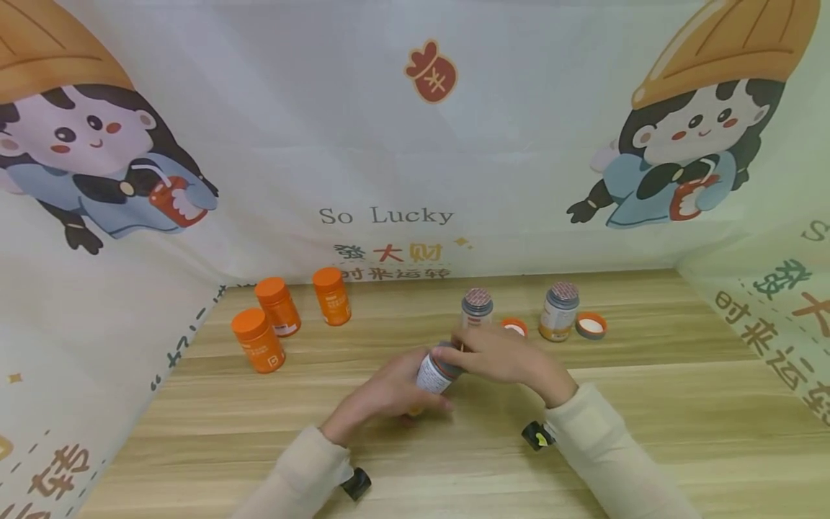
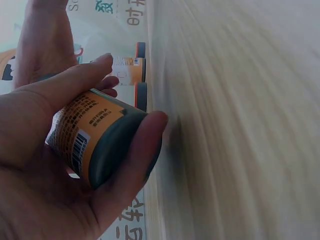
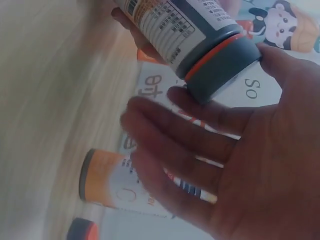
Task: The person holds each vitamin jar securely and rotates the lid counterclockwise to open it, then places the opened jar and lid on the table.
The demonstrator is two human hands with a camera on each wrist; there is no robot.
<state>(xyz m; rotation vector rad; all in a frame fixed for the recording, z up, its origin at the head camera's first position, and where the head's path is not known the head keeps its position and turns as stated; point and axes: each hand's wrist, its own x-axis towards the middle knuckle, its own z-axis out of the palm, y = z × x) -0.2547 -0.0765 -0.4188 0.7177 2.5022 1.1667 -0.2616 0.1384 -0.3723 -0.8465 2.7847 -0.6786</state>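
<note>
My left hand [image 1: 394, 386] grips a supplement bottle [image 1: 433, 376], its fingers around the white-and-orange label. The bottle tilts, its grey base showing in the left wrist view and its lid toward my right hand [image 1: 504, 352]. That right hand pinches the grey lid [image 3: 225, 65] between thumb and index finger, the other fingers loosely bent. The lid sits on the neck, with an orange ring at its lower edge. Just behind the right hand stands a bottle without a lid [image 1: 478, 303], its patterned seal showing and its lower part hidden. An orange-rimmed lid [image 1: 514, 326] lies beside it.
Further right stands another lidless bottle [image 1: 559, 315] with its seal in place, next to an upturned lid [image 1: 591, 326]. Three orange bottles [image 1: 259, 346] stand at the left of the wooden table [image 1: 272, 422]. A printed cloth [image 1: 519, 166] hangs along the back and sides.
</note>
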